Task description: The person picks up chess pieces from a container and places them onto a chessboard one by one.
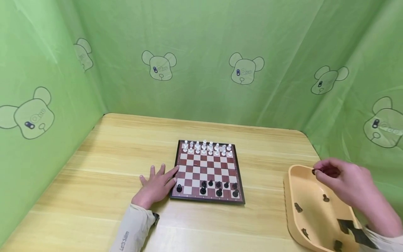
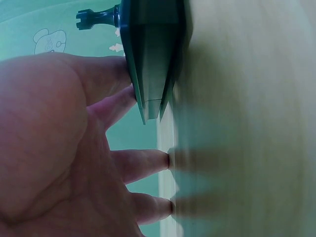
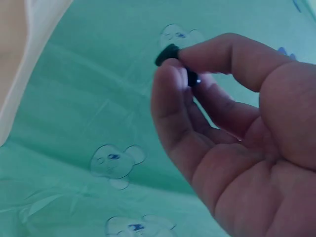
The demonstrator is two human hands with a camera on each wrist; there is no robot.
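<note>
A magnetic-looking chessboard [image 1: 201, 169] lies on the table, with two rows of white chess pieces [image 1: 204, 147] along its far side and several black chess pieces [image 1: 219, 192] along its near side. My left hand [image 1: 156, 189] rests with spread fingers at the board's left edge. In the left wrist view, the thumb and a finger touch the side of the board, near a black rook [image 2: 96, 19]. Over the far right rim of an orange plastic tray [image 1: 291, 203], my right hand [image 1: 349, 180] pinches a small black chess piece [image 3: 169, 54] between thumb and forefinger. Its top is partly hidden.
Several loose black pieces [image 1: 325, 198] lie in the tray, which stands at the right of the wooden table [image 1: 126, 147]. Green curtains [image 1: 201, 94] with bear prints enclose the back and both sides.
</note>
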